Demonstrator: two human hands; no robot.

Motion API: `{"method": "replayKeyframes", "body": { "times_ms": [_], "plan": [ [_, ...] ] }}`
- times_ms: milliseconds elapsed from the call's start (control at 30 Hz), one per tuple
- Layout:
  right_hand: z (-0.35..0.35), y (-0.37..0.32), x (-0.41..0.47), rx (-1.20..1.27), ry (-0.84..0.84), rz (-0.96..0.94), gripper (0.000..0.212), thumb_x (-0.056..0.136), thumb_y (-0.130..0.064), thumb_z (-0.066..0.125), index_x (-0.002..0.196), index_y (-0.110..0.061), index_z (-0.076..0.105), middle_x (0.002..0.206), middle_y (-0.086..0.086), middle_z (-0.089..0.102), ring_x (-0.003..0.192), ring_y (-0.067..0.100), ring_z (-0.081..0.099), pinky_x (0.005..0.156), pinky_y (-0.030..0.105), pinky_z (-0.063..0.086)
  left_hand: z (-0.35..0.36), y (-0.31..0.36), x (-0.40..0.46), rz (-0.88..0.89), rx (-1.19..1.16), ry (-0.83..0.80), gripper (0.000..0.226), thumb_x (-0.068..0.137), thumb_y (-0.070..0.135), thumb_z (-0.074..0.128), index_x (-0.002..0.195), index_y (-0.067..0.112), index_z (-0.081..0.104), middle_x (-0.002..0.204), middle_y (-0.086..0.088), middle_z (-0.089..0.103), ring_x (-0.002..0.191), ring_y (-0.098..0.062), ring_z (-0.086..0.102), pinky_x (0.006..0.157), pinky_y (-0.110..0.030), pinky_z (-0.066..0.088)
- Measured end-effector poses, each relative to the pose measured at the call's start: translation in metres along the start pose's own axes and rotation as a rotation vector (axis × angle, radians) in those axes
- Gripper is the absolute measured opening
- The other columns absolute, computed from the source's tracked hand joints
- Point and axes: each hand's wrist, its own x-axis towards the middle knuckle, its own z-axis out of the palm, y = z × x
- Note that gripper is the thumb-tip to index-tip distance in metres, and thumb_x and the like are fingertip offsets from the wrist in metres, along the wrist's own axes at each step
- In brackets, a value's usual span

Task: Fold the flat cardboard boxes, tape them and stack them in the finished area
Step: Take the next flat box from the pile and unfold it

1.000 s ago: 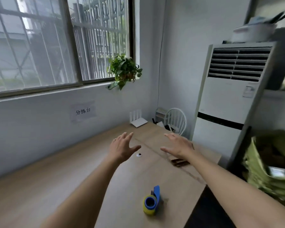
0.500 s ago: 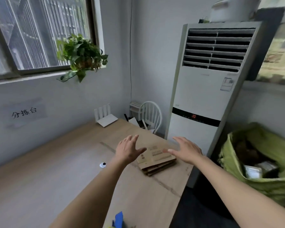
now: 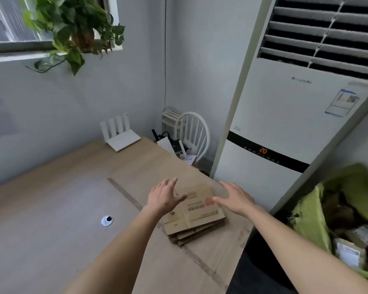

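Observation:
A small stack of flat brown cardboard boxes [image 3: 197, 217] lies near the right edge of the wooden table [image 3: 72, 187]. The top sheet carries printed labels and a red mark. My left hand [image 3: 165, 196] hovers over the stack's left side with fingers spread and straight. My right hand [image 3: 235, 197] hovers over its right side, fingers also extended. Neither hand holds anything. The tape dispenser is out of view.
A white router [image 3: 120, 134] stands at the table's far end by the wall. A white chair [image 3: 192, 134] and a tall air conditioner [image 3: 285, 124] stand beyond the table. A green sack [image 3: 348, 209] of parcels sits at the right. A small white cap [image 3: 107, 220] lies on the table.
My view has swung right and closer to the cardboard stack. Both hands have reached forward over it. The blue and yellow tape dispenser has dropped out of view.

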Motion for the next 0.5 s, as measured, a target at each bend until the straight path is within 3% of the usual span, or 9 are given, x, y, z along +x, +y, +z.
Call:
{"method": "replayKeyframes", "body": {
  "times_ms": [333, 433, 500],
  "plan": [
    [0.098, 0.049, 0.182, 0.067, -0.26, -0.057, 0.088, 0.084, -0.068, 0.062, 0.156, -0.038, 0.023, 0.163, -0.009, 0.025, 0.143, 0.023, 0.038, 0.11, 0.052, 0.04, 0.108, -0.051, 0.099, -0.336, -0.05, -0.126, 0.089, 0.087, 0.074, 0.051, 0.158, 0.03, 0.019, 0.159, -0.008, 0.033, 0.138, -0.031, 0.043, 0.109, -0.047, 0.043],
    [0.135, 0.069, 0.226, 0.079, -0.326, -0.05, 0.097, 0.08, -0.07, 0.064, 0.157, -0.04, 0.014, 0.167, -0.009, 0.012, 0.147, 0.026, 0.032, 0.112, 0.054, 0.037, 0.148, -0.056, 0.123, -0.457, -0.099, -0.173, 0.09, 0.087, 0.072, 0.052, 0.158, 0.029, 0.018, 0.16, -0.01, 0.031, 0.138, -0.033, 0.043, 0.11, -0.048, 0.041],
    [0.157, 0.083, 0.251, 0.078, -0.391, -0.018, 0.111, 0.077, -0.071, 0.067, 0.158, -0.041, -0.002, 0.169, -0.002, -0.008, 0.153, 0.033, 0.017, 0.119, 0.057, 0.026, 0.175, -0.054, 0.138, -0.535, -0.137, -0.169, 0.093, 0.086, 0.072, 0.054, 0.158, 0.028, 0.015, 0.162, -0.01, 0.026, 0.142, -0.033, 0.038, 0.113, -0.049, 0.038]
  ]
}}
